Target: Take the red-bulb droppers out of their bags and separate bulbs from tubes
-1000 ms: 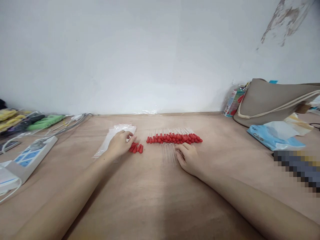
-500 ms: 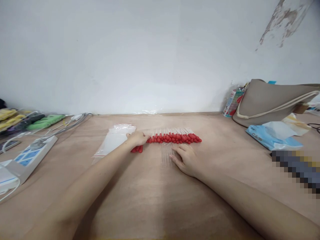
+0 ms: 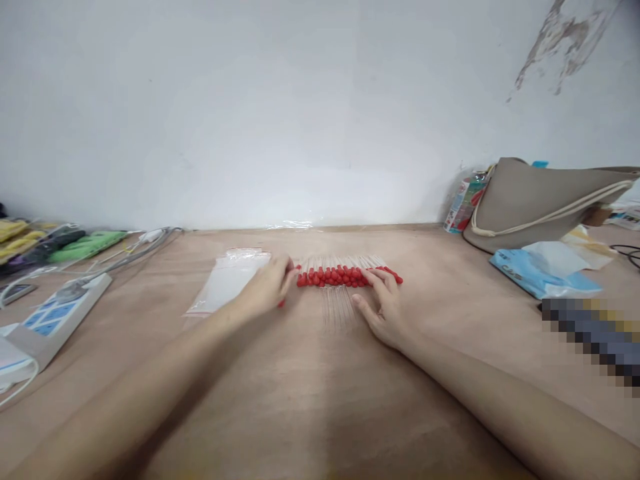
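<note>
1. Right hand [image 3: 385,310], loosely spread, has fingertips on the row of red heads [image 3: 340,275]; left hand [image 3: 273,283] curls by the row's left end, pinching or not, I cannot tell.
2. The row lies on the bench [image 3: 300,400], thin strands [image 3: 334,310] reaching near and far.
3. Strands look light, bendy; best gripped by the heads.
4. Half a second ago, the right hand's thumb lay over the near strands.

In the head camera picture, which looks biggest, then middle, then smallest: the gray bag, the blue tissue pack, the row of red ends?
1. Gray bag
2. Blue tissue pack
3. Row of red ends, long but thin and partly covered
</note>
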Action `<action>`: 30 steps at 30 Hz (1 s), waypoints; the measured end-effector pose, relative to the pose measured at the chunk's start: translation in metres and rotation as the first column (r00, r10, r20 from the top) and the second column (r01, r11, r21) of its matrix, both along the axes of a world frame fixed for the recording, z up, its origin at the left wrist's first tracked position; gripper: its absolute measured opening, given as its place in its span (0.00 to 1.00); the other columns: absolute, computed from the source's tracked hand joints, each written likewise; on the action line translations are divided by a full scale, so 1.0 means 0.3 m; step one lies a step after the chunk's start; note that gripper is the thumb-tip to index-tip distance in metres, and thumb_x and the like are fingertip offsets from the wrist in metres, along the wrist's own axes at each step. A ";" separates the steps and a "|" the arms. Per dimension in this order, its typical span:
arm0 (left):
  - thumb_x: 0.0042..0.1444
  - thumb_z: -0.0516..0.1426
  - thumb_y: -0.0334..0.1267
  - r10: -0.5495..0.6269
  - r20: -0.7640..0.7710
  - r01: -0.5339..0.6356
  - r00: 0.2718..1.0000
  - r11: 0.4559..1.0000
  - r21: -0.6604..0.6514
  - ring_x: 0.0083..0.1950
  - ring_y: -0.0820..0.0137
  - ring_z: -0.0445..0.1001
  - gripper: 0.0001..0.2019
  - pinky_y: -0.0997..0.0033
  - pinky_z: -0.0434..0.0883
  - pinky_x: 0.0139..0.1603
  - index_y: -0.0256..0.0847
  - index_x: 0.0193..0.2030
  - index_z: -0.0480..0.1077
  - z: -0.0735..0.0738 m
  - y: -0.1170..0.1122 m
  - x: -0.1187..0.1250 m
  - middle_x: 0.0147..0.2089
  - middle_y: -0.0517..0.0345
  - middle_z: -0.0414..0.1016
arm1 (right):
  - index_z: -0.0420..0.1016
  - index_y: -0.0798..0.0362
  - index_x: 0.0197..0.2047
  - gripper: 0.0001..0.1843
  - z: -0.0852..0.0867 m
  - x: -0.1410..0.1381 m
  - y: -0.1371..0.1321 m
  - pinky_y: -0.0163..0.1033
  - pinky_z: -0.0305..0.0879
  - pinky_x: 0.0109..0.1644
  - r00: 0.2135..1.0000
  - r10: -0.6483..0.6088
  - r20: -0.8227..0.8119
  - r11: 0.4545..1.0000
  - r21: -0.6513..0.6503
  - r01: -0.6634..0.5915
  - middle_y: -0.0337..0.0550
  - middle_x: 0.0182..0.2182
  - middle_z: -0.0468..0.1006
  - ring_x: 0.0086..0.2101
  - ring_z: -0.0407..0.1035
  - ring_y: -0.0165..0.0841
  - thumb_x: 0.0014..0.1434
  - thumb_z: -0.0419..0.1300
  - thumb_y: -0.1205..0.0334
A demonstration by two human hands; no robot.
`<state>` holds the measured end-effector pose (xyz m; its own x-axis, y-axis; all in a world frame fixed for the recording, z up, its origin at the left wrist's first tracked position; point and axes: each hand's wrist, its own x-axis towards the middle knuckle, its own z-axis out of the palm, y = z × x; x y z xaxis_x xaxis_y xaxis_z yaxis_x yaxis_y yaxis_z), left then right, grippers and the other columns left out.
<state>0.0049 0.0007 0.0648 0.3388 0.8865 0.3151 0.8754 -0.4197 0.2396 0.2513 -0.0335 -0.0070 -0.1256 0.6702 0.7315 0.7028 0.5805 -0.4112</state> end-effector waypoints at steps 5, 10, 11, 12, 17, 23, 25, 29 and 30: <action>0.60 0.46 0.38 -0.237 0.036 0.226 0.971 0.955 0.194 0.38 0.69 0.68 0.08 0.70 0.66 0.39 0.40 0.39 0.63 -0.143 -0.108 0.003 0.37 0.55 0.67 | 0.61 0.53 0.54 0.19 0.021 0.008 -0.014 0.48 0.57 0.51 1.000 0.028 0.006 0.999 0.031 -0.028 0.52 0.47 0.64 0.49 0.58 0.39 0.60 0.46 0.58; 0.59 0.49 0.37 -0.315 0.058 0.289 0.947 0.918 0.270 0.36 0.71 0.66 0.06 0.71 0.66 0.38 0.39 0.37 0.65 -0.193 -0.114 0.021 0.35 0.56 0.64 | 0.69 0.50 0.46 0.14 0.036 -0.013 -0.034 0.49 0.50 0.51 0.956 0.125 0.266 0.987 0.066 -0.147 0.45 0.38 0.73 0.41 0.63 0.36 0.58 0.52 0.58; 0.59 0.49 0.37 -0.327 0.071 0.296 0.942 0.913 0.281 0.36 0.71 0.66 0.06 0.71 0.66 0.38 0.39 0.37 0.65 -0.192 -0.113 0.026 0.36 0.56 0.64 | 0.70 0.50 0.45 0.13 0.036 -0.019 -0.035 0.50 0.48 0.53 0.939 0.141 0.312 0.982 0.076 -0.172 0.44 0.37 0.73 0.41 0.63 0.35 0.58 0.53 0.58; 0.59 0.49 0.37 -0.339 0.080 0.304 0.938 0.908 0.287 0.36 0.71 0.65 0.06 0.71 0.66 0.39 0.39 0.37 0.65 -0.191 -0.114 0.030 0.36 0.56 0.64 | 0.71 0.49 0.44 0.12 0.035 -0.024 -0.037 0.51 0.45 0.54 0.924 0.152 0.350 0.977 0.086 -0.193 0.42 0.36 0.74 0.40 0.63 0.35 0.57 0.53 0.58; 0.58 0.50 0.36 -0.379 0.095 0.342 0.921 0.900 0.271 0.37 0.71 0.65 0.05 0.71 0.65 0.39 0.39 0.37 0.64 -0.188 -0.136 0.045 0.35 0.56 0.66 | 0.71 0.48 0.44 0.12 0.035 -0.042 -0.038 0.51 0.41 0.55 0.885 0.163 0.436 0.971 0.090 -0.223 0.40 0.33 0.75 0.40 0.63 0.34 0.58 0.52 0.59; 0.58 0.50 0.38 -0.420 0.090 0.387 0.903 0.887 0.253 0.40 0.69 0.66 0.08 0.69 0.65 0.41 0.38 0.42 0.65 -0.190 -0.154 0.075 0.38 0.54 0.68 | 0.73 0.51 0.38 0.10 0.032 -0.048 -0.030 0.48 0.45 0.54 0.883 0.147 0.446 0.960 0.152 -0.236 0.38 0.25 0.72 0.33 0.61 0.30 0.59 0.52 0.59; 0.58 0.51 0.40 -0.444 0.055 0.417 0.894 0.872 0.254 0.42 0.68 0.65 0.10 0.67 0.64 0.43 0.39 0.45 0.65 -0.185 -0.147 0.086 0.41 0.53 0.69 | 0.73 0.51 0.37 0.10 0.028 -0.049 -0.027 0.46 0.47 0.52 0.879 0.156 0.450 0.957 0.152 -0.247 0.38 0.24 0.71 0.33 0.60 0.30 0.59 0.52 0.60; 0.60 0.48 0.39 -0.445 -0.059 0.446 0.893 0.866 0.225 0.37 0.69 0.65 0.10 0.66 0.62 0.41 0.38 0.37 0.68 -0.173 -0.139 0.096 0.34 0.55 0.69 | 0.74 0.51 0.34 0.09 0.028 -0.049 -0.028 0.44 0.48 0.50 0.886 0.182 0.426 0.948 0.164 -0.273 0.37 0.21 0.69 0.30 0.58 0.29 0.59 0.52 0.61; 0.60 0.47 0.39 -0.442 -0.090 0.451 0.892 0.865 0.222 0.36 0.69 0.64 0.11 0.66 0.61 0.41 0.38 0.35 0.67 -0.170 -0.140 0.096 0.32 0.56 0.69 | 0.73 0.51 0.33 0.09 0.029 -0.049 -0.031 0.44 0.48 0.49 0.887 0.190 0.420 0.945 0.166 -0.282 0.37 0.20 0.68 0.30 0.57 0.29 0.58 0.52 0.61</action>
